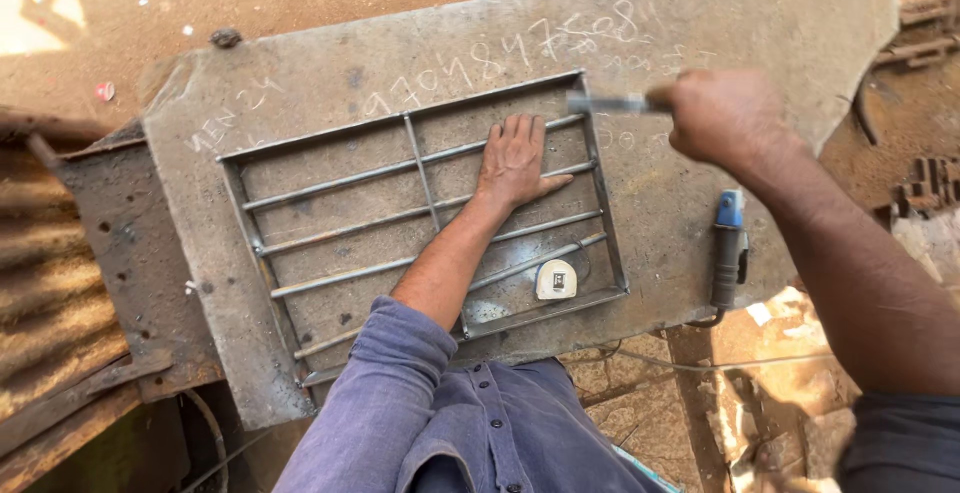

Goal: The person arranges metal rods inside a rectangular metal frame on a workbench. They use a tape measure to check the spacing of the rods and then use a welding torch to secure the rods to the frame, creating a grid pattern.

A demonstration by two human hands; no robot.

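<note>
Head view. My left hand [515, 161] lies flat, fingers spread, on the metal grille [420, 215], pressing it against the steel plate [700, 33] that serves as the bench. The grille, a rectangular frame with horizontal bars and one upright divider, sits at the middle of the plate. My right hand [722, 113] is closed around a blurred metal tool [608, 103], probably a hammer, raised just above the grille's far right corner. I judge the step in hand to be striking or truing that corner; the next move calls for a steady left palm and a blow aimed on the frame, clear of my fingers. A white tape measure [556, 279] rests inside the grille's near right bay. A tool with a blue handle [728, 245] lies on the plate to the right. Chalk writing in white runs along the plate's far edge. A small red scrap lies on the dirt at far left.
</note>
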